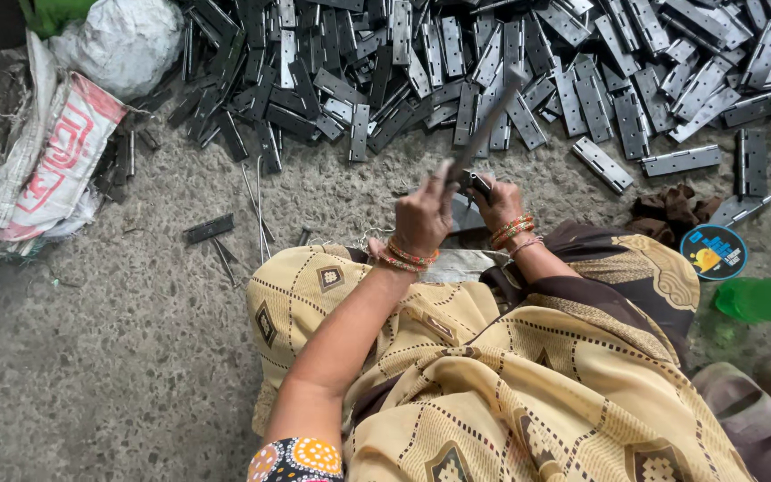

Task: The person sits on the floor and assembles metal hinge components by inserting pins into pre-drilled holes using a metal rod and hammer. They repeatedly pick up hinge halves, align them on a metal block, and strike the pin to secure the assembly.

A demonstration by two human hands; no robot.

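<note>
Yellow patterned cloth (510, 375) covers the person's lap, close under both hands. Left hand (423, 219) grips a long metal bar (484, 125), raised like a striker. Right hand (497, 203) pinches a hinge (475, 183) low, steady, near the hinge pile (493, 62).

The person wears a draped yellow-beige garment (528, 375) patterned with dotted brown lines and diamond motifs, edged by a dark brown band (582, 290). A short sleeve (296, 460) shows orange and yellow circular prints on black. Stacked orange-red bangles ring the left wrist (408, 256) and the right wrist (512, 230).
</note>
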